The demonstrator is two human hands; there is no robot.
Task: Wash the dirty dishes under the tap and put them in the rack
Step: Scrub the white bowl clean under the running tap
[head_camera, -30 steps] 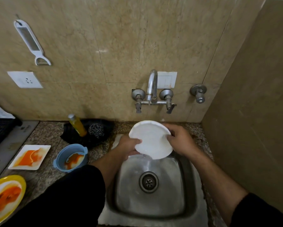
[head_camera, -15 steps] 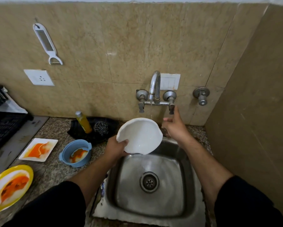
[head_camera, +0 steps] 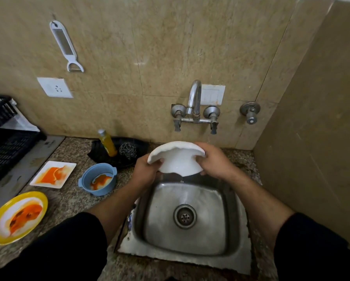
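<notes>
A white bowl (head_camera: 177, 160) is tilted under the tap (head_camera: 194, 102), over the back of the steel sink (head_camera: 187, 216). My left hand (head_camera: 147, 172) grips its left rim and my right hand (head_camera: 214, 161) holds its right rim. Water runs off the bowl's lower edge into the sink. On the counter to the left lie a dirty white square plate (head_camera: 53, 174), a blue bowl (head_camera: 98, 178) with orange residue and a yellow-rimmed plate (head_camera: 16, 217) with orange residue. The black rack (head_camera: 3, 136) stands at the far left.
A yellow soap bottle (head_camera: 107, 142) and a steel scrubber (head_camera: 128, 151) sit on a black tray behind the blue bowl. A peeler (head_camera: 66, 46) hangs on the tiled wall above a socket (head_camera: 55, 87). A side wall closes in the right.
My right hand left the tap handle and came back to the bowl's right rim. The bowl is now under the spout, with water pouring off it.
</notes>
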